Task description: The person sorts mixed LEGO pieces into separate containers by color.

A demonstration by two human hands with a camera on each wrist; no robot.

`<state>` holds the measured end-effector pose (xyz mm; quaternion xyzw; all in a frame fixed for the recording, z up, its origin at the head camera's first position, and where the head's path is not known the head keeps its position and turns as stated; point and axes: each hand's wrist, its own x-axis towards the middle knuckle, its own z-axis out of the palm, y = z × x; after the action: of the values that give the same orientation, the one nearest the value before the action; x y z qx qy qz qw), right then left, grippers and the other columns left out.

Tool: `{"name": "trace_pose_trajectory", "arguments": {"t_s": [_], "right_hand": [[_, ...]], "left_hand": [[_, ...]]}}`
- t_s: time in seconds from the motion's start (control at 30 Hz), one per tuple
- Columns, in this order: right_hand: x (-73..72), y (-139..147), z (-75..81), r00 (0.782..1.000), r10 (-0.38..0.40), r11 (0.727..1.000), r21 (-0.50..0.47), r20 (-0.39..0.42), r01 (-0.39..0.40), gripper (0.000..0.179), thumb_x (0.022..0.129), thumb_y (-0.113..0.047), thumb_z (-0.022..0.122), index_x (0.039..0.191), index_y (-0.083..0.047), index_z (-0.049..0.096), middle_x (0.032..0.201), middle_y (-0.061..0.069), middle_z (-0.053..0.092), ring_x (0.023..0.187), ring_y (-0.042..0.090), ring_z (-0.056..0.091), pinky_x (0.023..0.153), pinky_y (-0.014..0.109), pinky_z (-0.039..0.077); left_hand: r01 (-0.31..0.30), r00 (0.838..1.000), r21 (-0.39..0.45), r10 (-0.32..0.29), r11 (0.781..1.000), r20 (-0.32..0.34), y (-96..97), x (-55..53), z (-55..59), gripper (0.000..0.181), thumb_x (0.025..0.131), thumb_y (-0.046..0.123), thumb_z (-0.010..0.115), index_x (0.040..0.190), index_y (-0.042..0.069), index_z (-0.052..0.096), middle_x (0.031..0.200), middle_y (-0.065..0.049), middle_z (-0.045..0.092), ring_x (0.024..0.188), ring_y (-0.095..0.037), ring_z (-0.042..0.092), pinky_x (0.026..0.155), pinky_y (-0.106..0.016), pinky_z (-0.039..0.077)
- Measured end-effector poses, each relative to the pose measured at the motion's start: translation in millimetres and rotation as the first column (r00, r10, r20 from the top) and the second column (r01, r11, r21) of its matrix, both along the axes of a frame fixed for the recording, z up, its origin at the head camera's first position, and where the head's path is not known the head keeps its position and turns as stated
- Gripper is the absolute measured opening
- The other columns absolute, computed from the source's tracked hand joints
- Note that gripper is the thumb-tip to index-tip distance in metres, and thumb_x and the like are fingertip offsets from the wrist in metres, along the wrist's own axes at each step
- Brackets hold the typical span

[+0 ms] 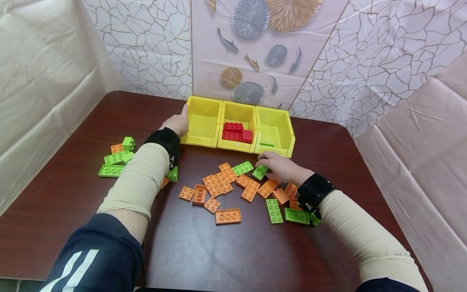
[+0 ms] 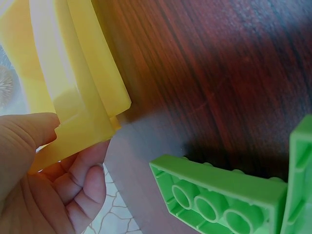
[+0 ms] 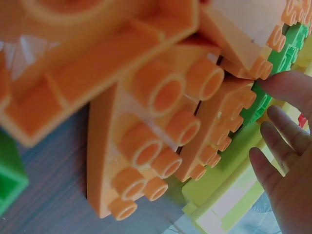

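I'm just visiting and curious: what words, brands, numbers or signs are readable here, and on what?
No readable text anywhere.
Right forearm wrap: faint marks, too blurred to read.
Black wristbands: small pale marks, too small to read.
Plastic bricks and yellow bins: no lettering I can make out.

My two hands (image 1: 178, 123), three yellow bins (image 1: 237, 147), three red blocks (image 1: 232, 135)
I see lots of orange blocks (image 1: 217, 184) and fewer green blocks (image 1: 274, 211), but some overlap or hide, so I can't count those exactly.
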<state>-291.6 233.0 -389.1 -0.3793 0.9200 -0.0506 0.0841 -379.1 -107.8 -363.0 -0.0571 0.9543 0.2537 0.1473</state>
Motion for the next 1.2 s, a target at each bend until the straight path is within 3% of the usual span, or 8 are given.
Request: {"name": "trace_pose_trajectory", "arguments": {"t_s": [0.17,0.47,0.53,0.6,0.7,0.83,1.03,1.2], "right_hand": [[-0.9,-3,6.1,1.000,-0.013,1.000,-0.023,0.011,0.013,0.034,0.080,-0.004,0.070,0.114,-0.006,0.062,0.118,0.011,0.052,0.108,0.024,0.049,0.088,0.038,0.044],[-10.1,6,31.3,0.983,-0.180,0.978,-0.107,0.022,0.181,0.039,0.084,-0.012,0.068,0.120,-0.004,0.056,0.117,0.012,0.056,0.109,0.026,0.051,0.089,0.043,0.042],[-12.9,10,35.1,0.977,-0.214,0.969,-0.123,0.014,0.214,0.040,0.085,-0.014,0.066,0.121,-0.002,0.055,0.118,0.014,0.056,0.110,0.028,0.051,0.090,0.045,0.042],[-17.3,13,37.6,0.964,-0.267,0.954,-0.143,-0.011,0.263,0.040,0.086,-0.016,0.065,0.122,-0.001,0.055,0.118,0.017,0.055,0.110,0.030,0.050,0.091,0.046,0.041],[-27.8,15,40.5,0.930,-0.362,0.923,-0.162,-0.058,0.349,0.040,0.087,-0.017,0.064,0.121,0.001,0.054,0.116,0.019,0.055,0.107,0.032,0.051,0.089,0.047,0.040],[-43.8,12,40.6,0.883,-0.459,0.886,-0.116,-0.099,0.448,0.042,0.088,-0.019,0.064,0.123,0.001,0.053,0.115,0.020,0.053,0.103,0.031,0.051,0.086,0.046,0.041],[-61.1,3,31.3,0.865,-0.487,0.872,-0.021,-0.122,0.488,0.041,0.088,-0.018,0.063,0.122,0.002,0.054,0.114,0.021,0.053,0.102,0.032,0.052,0.085,0.046,0.042],[-72.0,0,20.8,0.851,-0.510,0.856,0.020,-0.122,0.516,0.038,0.087,-0.018,0.065,0.119,0.001,0.056,0.112,0.020,0.055,0.099,0.033,0.053,0.083,0.046,0.043]], "left_hand": [[0.013,1.000,-0.011,-0.013,1.000,0.009,-1.7,1.3,3.3,0.053,0.101,0.041,0.004,0.149,0.019,-0.006,0.098,-0.016,0.045,0.093,-0.031,0.047,0.085,-0.040,0.036],[-0.049,0.999,0.047,0.048,0.998,0.018,-5.8,1.3,9.8,0.073,0.095,0.051,-0.007,0.139,0.007,0.031,0.094,-0.016,0.045,0.093,-0.031,0.047,0.086,-0.041,0.035],[-0.010,1.000,0.017,0.010,1.000,0.013,-5.3,-0.1,10.0,0.063,0.098,0.046,-0.002,0.145,0.009,0.019,0.096,-0.015,0.045,0.093,-0.031,0.047,0.086,-0.040,0.036],[0.002,1.000,0.010,-0.002,1.000,0.004,-4.5,0.1,11.6,0.061,0.099,0.045,-0.002,0.146,0.011,0.016,0.097,-0.016,0.045,0.093,-0.030,0.047,0.086,-0.040,0.035],[-0.013,1.000,0.026,0.012,1.000,0.019,-3.4,4.7,17.8,0.065,0.098,0.048,-0.003,0.143,0.009,0.023,0.095,-0.014,0.045,0.092,-0.029,0.047,0.084,-0.039,0.036],[-0.088,0.994,0.077,0.083,0.993,0.067,-2.6,11.4,25.1,0.079,0.094,0.054,-0.007,0.127,0.004,0.043,0.091,-0.013,0.044,0.089,-0.029,0.047,0.082,-0.038,0.036],[-0.104,0.991,0.084,0.097,0.991,0.089,-0.9,12.7,20.2,0.082,0.093,0.056,-0.008,0.122,0.003,0.047,0.090,-0.013,0.044,0.090,-0.029,0.047,0.084,-0.038,0.036],[-0.106,0.993,0.098,0.101,0.990,0.054,1.0,12.4,9.4,0.080,0.094,0.056,-0.007,0.123,0.004,0.047,0.089,-0.014,0.045,0.088,-0.030,0.048,0.084,-0.039,0.036]]}}
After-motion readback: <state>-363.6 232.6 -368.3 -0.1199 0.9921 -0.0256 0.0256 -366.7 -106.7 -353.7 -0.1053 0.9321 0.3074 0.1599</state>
